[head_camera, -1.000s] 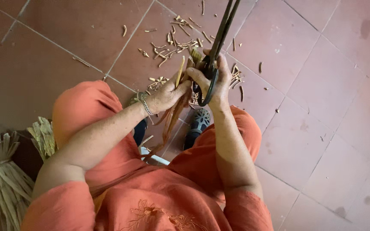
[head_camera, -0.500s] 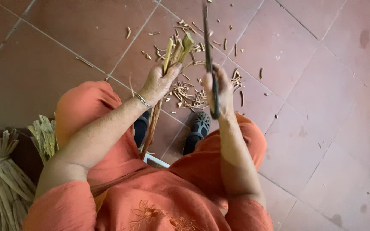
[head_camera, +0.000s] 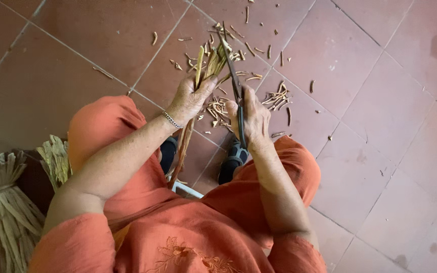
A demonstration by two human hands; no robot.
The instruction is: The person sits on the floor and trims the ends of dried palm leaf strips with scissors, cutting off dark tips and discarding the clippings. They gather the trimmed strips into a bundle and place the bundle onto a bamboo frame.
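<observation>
Head view: the left hand is closed around a bundle of dried strips, held upright over the tiled floor. The right hand is closed on scissors, blades at the strip tips. Step in hand, as judged: trimming the ends. The next cut requires the tips seated between the blades. Clippings lie below.
</observation>
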